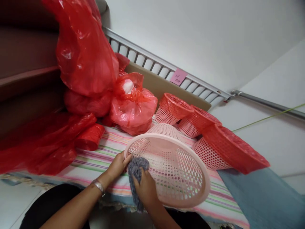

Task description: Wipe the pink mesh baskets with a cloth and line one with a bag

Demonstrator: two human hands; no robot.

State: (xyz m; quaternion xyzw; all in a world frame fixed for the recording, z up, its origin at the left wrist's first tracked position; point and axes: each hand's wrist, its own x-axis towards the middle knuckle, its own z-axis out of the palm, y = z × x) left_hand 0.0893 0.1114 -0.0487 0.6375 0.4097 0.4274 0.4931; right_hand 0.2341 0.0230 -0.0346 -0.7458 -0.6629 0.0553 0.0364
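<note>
A pale pink perforated plastic basket (166,141) lies on its side on the striped cloth, its wide mouth turned towards me. My left hand (119,163), with a silver bracelet on the wrist, grips the left side of its rim. In my right hand (146,186) is a grey fuzzy cloth (138,168), bunched up against the rim and inner wall just beside my left hand. Part of the cloth hangs down below the fingers. The fingertips of my right hand are partly hidden in the cloth.
Behind stand three similar baskets lined with red bags (177,103). Red plastic bags (134,108) tied and filled sit at the back left, near a roll of red bags (89,136). A metal rail headboard (154,68) with a pink note (178,76) runs along the wall.
</note>
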